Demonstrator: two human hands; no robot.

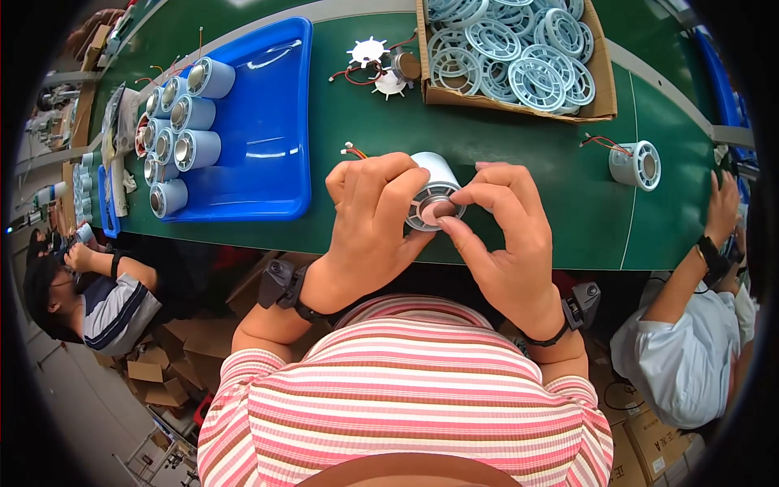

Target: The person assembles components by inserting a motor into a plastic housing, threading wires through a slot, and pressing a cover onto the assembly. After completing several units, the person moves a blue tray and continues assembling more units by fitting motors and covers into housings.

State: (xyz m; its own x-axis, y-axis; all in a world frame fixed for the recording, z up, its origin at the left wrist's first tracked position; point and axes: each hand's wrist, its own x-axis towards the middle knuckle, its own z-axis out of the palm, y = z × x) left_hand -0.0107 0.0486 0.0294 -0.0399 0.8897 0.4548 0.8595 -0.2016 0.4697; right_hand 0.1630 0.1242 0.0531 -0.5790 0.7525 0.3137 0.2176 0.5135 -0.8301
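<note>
My left hand point(365, 215) is closed around a pale blue-white cylindrical housing point(436, 168), tilted so its ribbed ring end faces me. A shiny round metal motor point(438, 213) sits in the centre of that end. At this motor's rim, my right hand point(513, 235) has thumb and forefinger closed in a pinch. Coloured wires point(355, 151) stick out beyond my left knuckles. The back of the housing is partly hidden by my left fingers.
A blue tray point(302, 122) at left holds several similar housings point(195, 114). Behind my hands lie white finned discs point(369, 52) and a metal motor point(406, 65). A cardboard box point(519, 111) holds pale rings point(537, 84). Another wired housing point(634, 165) stands right. Co-workers sit on both sides.
</note>
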